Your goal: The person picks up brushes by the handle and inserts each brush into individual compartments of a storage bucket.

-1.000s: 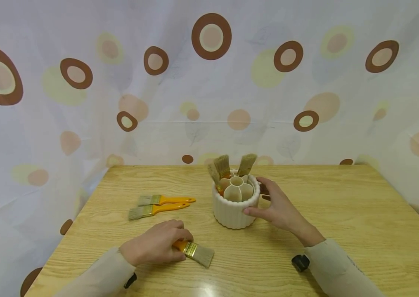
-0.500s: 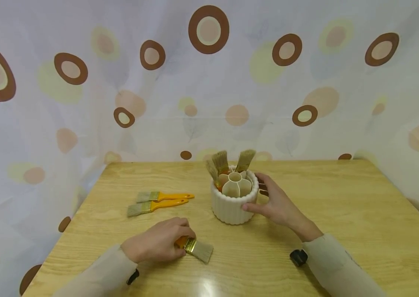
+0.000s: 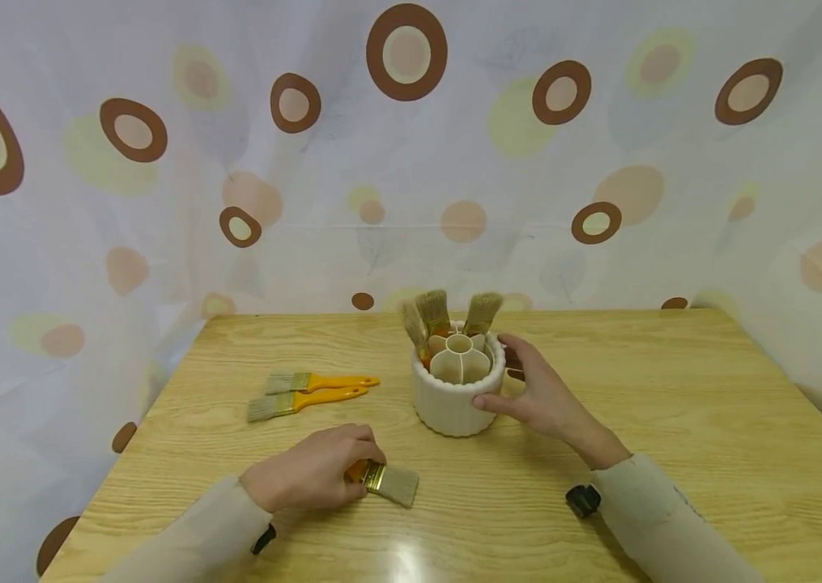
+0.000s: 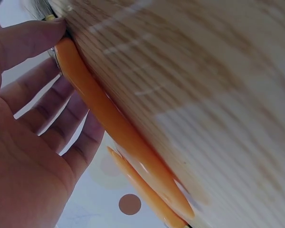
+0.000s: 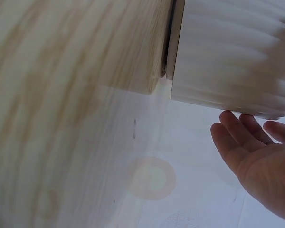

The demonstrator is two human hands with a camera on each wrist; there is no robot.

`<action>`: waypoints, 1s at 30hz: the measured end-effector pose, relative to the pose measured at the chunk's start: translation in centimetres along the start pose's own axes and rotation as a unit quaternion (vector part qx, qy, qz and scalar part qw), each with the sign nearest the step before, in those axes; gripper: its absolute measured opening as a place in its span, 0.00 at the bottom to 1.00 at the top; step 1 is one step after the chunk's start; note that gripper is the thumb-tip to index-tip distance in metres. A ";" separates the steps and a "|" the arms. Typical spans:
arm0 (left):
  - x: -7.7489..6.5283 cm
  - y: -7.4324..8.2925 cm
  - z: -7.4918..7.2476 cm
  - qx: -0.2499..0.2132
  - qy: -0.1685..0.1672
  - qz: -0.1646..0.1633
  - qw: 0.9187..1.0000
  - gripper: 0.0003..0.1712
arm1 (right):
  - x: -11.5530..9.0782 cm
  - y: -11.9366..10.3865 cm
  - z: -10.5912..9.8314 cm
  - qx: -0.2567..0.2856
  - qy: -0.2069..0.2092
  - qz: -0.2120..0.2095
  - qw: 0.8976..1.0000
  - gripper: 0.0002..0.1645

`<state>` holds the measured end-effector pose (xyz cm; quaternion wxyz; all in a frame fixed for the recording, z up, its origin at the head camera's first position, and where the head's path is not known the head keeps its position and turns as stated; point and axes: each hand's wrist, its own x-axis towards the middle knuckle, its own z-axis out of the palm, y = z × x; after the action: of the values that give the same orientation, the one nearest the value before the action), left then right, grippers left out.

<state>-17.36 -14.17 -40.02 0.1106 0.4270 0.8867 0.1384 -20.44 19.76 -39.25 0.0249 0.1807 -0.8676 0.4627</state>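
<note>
My left hand (image 3: 316, 468) pinches a paintbrush (image 3: 398, 484) by the metal band, thumb on the near side and fingers on the far side. Its pale bristles point right, and in the left wrist view its orange handle (image 4: 118, 128) runs close along the tabletop. With the thumb in front and the fingers round the far side, my right hand (image 3: 543, 405) holds a white ribbed brush pot (image 3: 450, 411). Petal-shaped compartments surround a round middle hole in it. Three paintbrushes stand there bristles up, two toward the left and one at the back right.
Two more orange-handled paintbrushes, a rear one (image 3: 338, 380) and a front one (image 3: 330, 395), lie side by side left of the pot, bristles to the left. The wooden table (image 3: 636, 389) meets a patterned curtain (image 3: 465, 162) at the back.
The left fingers have shifted nearer the brush's metal band, and the brush has turned slightly, its bristles more directly to the right. My right hand stays at the pot. The head view tipped slightly downward.
</note>
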 end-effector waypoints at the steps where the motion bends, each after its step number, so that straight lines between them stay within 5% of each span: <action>1: 0.0 0.0 0.0 -0.001 -0.001 0.000 1.000 0.18 | 0.0 0.0 0.0 0.000 0.000 0.001 1.000 0.62; 13: -0.1 -0.1 -0.2 -0.003 0.001 -0.015 1.000 0.18 | -0.1 -0.2 0.2 0.001 0.000 0.014 1.000 0.62; 30: 0.1 0.3 -2.1 -0.009 0.071 -0.011 0.997 0.21 | -0.2 -0.5 0.0 0.002 -0.009 0.033 0.999 0.64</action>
<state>-17.85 -14.28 -38.00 0.0532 0.4050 0.8958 0.1752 -20.13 19.61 -38.91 0.0015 0.1565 -0.8723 0.4632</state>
